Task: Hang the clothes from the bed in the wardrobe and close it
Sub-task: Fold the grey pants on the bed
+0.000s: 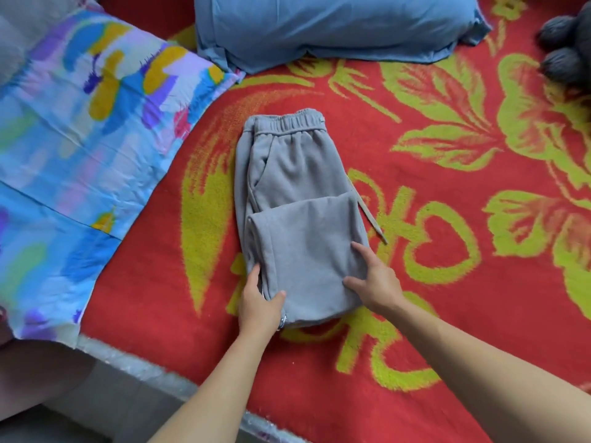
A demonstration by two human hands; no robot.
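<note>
Two bare hands are laid on a folded pair of grey fleece sweatpants (297, 215), which is seen at the centre of the frame on a red blanket with a yellow-green floral pattern (447, 282). The elastic waistband is turned toward the top of the frame, and the legs are doubled back over the lower half of the garment. The left hand (260, 302) is placed at the lower left edge of the fold, its fingers curled along the side and its thumb pressed on top near the bottom corner, so the edge is pinched rather than fully enclosed. The right hand (375, 282) is rested on the lower right edge, its fingers spread open and flat against the cloth, with nothing clasped. A grey drawstring (367, 212) is trailed out from the right side of the garment onto the blanket. A sheet with blue, purple and yellow brush-stroke print (80, 139) is spread across the left of the frame. A blue pillow (335, 27) is seen at the top centre, and dark grey fuzzy pom-poms (563, 49) at the upper right corner.
</note>
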